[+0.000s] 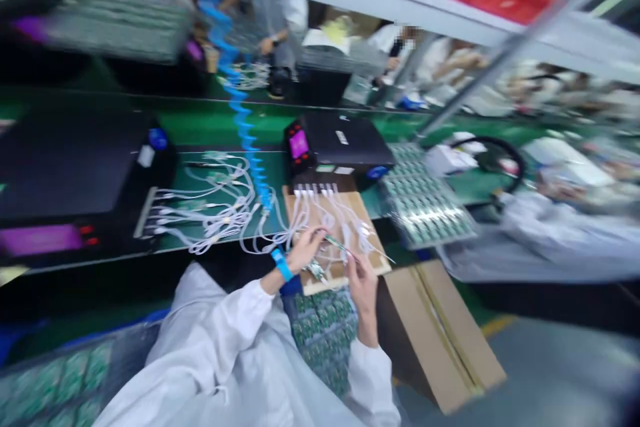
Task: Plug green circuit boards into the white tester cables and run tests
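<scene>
- The green surface (pixel 277 173) runs across the view, carrying the electronic gear.
- On its left sits the larger black unit (pixel 75 167), a purple screen on its front; white cables (pixel 225 220) lie bunched beside it.
- The taped cardboard box (pixel 443 333) stands at the lower right, near the right hand.
- The smaller black unit (pixel 345 143), also with a purple screen, sits behind the wooden board (pixel 359 203); white leads (pixel 305 213) spread over the board from a row of connectors.
- The tray of green circuit boards (pixel 425 197) lies right of that unit.
- A blue coiled hose (pixel 245 127) hangs down to the cables.
- The left hand (pixel 306 250), with a blue wristband (pixel 283 265), pinches one end of the thin green strip.
- The right hand (pixel 363 283) pinches the other end, fingers nearly closed.
- The thin green strip (pixel 336 242) is between both hands, above the wooden board; its details are blurred.
</scene>
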`<move>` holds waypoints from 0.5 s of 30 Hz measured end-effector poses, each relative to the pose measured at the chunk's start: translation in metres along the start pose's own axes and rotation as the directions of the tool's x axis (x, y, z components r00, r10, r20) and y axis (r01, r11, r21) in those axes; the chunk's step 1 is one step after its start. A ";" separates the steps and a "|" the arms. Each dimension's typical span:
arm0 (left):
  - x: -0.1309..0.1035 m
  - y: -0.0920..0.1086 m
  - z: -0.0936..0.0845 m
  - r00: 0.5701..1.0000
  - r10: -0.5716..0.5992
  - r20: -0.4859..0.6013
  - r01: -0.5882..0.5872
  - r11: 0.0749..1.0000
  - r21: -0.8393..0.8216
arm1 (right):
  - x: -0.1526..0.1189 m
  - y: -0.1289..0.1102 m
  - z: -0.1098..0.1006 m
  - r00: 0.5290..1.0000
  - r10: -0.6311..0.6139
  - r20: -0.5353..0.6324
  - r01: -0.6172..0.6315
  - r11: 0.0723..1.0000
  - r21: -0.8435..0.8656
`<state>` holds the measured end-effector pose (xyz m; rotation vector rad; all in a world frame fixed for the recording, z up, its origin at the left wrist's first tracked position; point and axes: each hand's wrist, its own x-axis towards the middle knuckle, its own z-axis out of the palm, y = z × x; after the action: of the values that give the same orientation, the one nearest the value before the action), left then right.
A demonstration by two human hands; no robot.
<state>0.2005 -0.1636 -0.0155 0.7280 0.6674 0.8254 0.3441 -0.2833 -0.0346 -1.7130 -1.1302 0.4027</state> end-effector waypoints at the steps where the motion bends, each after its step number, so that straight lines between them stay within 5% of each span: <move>1: 0.004 0.000 -0.004 1.000 -0.008 0.021 0.008 1.000 -0.004 | 0.002 -0.002 0.001 1.000 0.013 -0.007 -0.012 1.000 0.028; 15: 0.013 -0.007 -0.016 0.995 0.041 0.092 -0.052 0.992 0.118 | 0.005 -0.009 0.011 0.998 0.065 -0.022 -0.060 0.981 0.185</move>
<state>0.1973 -0.1515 -0.0330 0.8875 0.6259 0.7955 0.3343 -0.2720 -0.0302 -1.5887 -0.9891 0.5052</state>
